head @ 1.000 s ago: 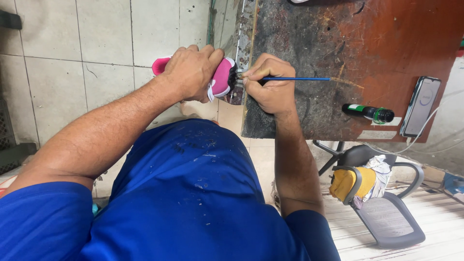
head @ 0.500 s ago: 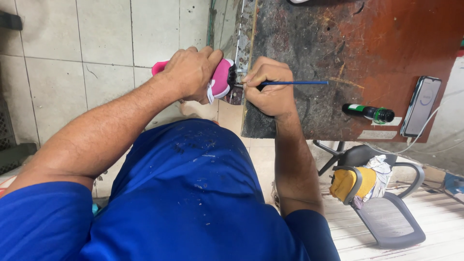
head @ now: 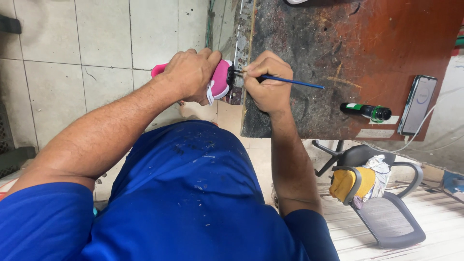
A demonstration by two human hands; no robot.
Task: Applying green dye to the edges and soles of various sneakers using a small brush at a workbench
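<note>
Left hand (head: 191,73) clamps pink shoe (head: 220,79) beside workbench (head: 367,43) edge; right hand (head: 268,87) pinches blue brush (head: 292,82), tip touching shoe.

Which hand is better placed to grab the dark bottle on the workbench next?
Right, probably. The right hand is over the workbench, on the bottle side, holding only a thin brush. The left hand grips the pink shoe off the edge.

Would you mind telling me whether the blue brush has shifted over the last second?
Yes. The blue brush has tilted slightly, its free end dipping toward the green bottle.
</note>
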